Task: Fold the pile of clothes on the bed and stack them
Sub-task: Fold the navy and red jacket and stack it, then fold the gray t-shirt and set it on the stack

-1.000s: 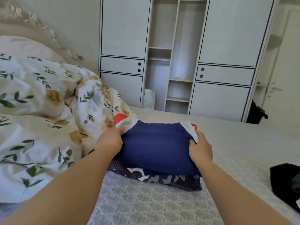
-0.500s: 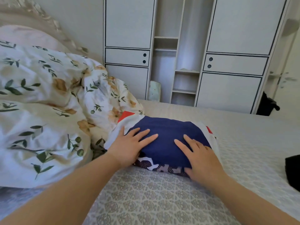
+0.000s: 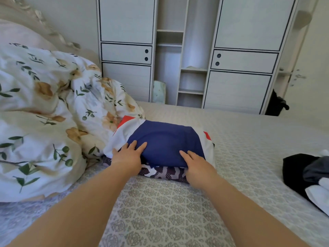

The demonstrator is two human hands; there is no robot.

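Head view: left hand [image 3: 128, 156] flat on near-left edge of folded navy garment [image 3: 165, 141], fingers [image 3: 142, 146] straight, slightly spread, gripping nothing. Right hand [image 3: 196, 164] flat on near-right edge, fingers [image 3: 185, 155] extended, pressing cloth, holding nothing. Navy garment, with white and red trim, lies atop folded patterned garment [image 3: 163, 172]; stack sits mid-bed [image 3: 160, 211], just beside floral duvet [image 3: 44, 113]. Dark and white clothes pile [image 3: 308, 177] at right edge, well apart.
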